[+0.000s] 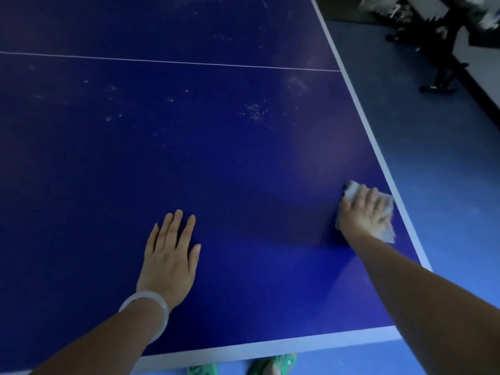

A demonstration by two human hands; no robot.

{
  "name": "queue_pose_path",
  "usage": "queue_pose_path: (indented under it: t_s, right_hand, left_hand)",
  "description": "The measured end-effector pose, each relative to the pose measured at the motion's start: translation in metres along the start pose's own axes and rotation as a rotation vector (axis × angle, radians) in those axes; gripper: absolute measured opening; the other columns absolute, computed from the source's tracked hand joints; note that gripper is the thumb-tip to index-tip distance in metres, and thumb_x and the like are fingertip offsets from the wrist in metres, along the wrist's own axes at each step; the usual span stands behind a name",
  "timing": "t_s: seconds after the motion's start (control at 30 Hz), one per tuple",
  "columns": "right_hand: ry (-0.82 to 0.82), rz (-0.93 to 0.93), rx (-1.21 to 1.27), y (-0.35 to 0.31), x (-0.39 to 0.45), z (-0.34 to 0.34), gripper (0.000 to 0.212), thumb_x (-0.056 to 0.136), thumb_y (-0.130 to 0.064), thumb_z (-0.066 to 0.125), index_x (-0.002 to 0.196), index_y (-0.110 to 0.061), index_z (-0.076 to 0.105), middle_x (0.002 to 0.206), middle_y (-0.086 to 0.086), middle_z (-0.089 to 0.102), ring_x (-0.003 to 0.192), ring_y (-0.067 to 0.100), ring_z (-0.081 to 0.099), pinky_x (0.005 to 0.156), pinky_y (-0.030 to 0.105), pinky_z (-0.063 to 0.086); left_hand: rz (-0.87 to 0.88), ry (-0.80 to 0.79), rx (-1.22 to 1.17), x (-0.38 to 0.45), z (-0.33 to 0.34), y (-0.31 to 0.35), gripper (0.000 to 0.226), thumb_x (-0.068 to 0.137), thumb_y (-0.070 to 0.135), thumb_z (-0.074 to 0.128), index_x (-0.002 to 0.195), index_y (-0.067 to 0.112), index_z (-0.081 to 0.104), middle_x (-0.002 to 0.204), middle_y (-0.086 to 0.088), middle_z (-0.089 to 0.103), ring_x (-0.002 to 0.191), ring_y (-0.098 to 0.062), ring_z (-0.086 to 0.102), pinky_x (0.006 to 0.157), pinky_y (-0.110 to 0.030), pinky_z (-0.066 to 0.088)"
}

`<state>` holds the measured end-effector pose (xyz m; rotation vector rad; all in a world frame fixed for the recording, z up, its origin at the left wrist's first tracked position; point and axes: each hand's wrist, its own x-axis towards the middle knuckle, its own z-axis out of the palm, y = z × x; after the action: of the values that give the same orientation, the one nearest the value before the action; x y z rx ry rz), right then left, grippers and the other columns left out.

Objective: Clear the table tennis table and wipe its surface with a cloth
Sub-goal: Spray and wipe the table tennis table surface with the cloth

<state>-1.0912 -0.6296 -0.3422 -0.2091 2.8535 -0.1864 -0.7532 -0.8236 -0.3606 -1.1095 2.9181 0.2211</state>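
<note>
While right hand (364,209) presses, pale rumpled cloth (385,204)

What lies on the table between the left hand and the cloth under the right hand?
Nothing: in the head view only bare blue table separates the flat left hand from the cloth pressed by the right hand.

1. Below the table's near edge you can see a pair of green slippers (273,364) with a small pattern, standing on the blue floor (443,163).
2. On your left wrist sits a pale, smooth bangle (151,307).
3. At the top right, well apart from you, a black metal stand (443,74) with feet rests on the floor.
4. Above it you see blurred light-coloured clutter (389,6); what it is cannot be told.
</note>
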Motion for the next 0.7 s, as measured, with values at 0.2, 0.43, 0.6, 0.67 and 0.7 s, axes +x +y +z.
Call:
queue_pose_path:
  t_s: [0.2, 0.43, 0.6, 0.67, 0.7]
  right_hand:
    - [0.026, -0.826, -0.23, -0.072, -0.108, 0.055, 0.062, 0.101, -0.045, 0.011, 0.157, -0.021, 0.0, 0.164, 0.004, -0.002, 0.151, 0.028, -0.008, 0.12, 0.054, 0.0]
    - [0.034, -0.416, -0.221, 0.025, -0.054, 0.022, 0.056, 0.104, -0.031, 0.022, 0.157, -0.024, 0.005, 0.164, 0.006, 0.001, 0.15, 0.029, -0.005, 0.118, 0.058, 0.008]
    - [0.162, -0.185, -0.059, 0.017, -0.116, 0.039, 0.065, 0.097, -0.047, 0.012, 0.156, -0.019, 0.019, 0.163, 0.007, 0.014, 0.15, 0.029, 0.009, 0.119, 0.056, 0.008]
    - [0.16, -0.36, -0.088, -0.01, -0.166, 0.06, 0.065, 0.096, -0.046, 0.021, 0.152, -0.016, 0.033, 0.159, 0.01, 0.027, 0.148, 0.033, 0.02, 0.117, 0.058, 0.016]
    - [0.156, -0.472, -0.11, -0.022, -0.192, 0.071, 0.062, 0.097, -0.045, 0.023, 0.151, -0.016, 0.034, 0.158, 0.01, 0.028, 0.148, 0.033, 0.02, 0.116, 0.058, 0.018]
  left_hand:
    - [-0.008, 0.008, 0.001, 0.0, 0.002, -0.002, 0.06, 0.1, 0.045, 0.013, 0.155, 0.019, 0.02, 0.162, -0.007, 0.017, 0.15, -0.021, 0.01, 0.122, -0.045, 0.012]
    - [-0.007, 0.003, 0.009, -0.001, 0.004, -0.002, 0.061, 0.1, 0.046, 0.009, 0.155, 0.021, 0.015, 0.162, -0.006, 0.012, 0.15, -0.021, 0.007, 0.123, -0.044, 0.011]
    - [-0.002, 0.013, 0.002, 0.0, 0.005, -0.002, 0.058, 0.103, 0.044, 0.01, 0.155, 0.02, 0.017, 0.162, -0.007, 0.013, 0.15, -0.022, 0.008, 0.122, -0.045, 0.011]
    - [0.006, 0.009, -0.01, 0.0, 0.004, -0.003, 0.059, 0.102, 0.044, 0.012, 0.155, 0.019, 0.018, 0.162, -0.008, 0.014, 0.15, -0.023, 0.008, 0.122, -0.045, 0.011]
    - [0.011, 0.008, -0.019, -0.001, 0.003, -0.004, 0.06, 0.101, 0.044, 0.013, 0.155, 0.018, 0.018, 0.162, -0.008, 0.014, 0.15, -0.023, 0.008, 0.122, -0.045, 0.011]
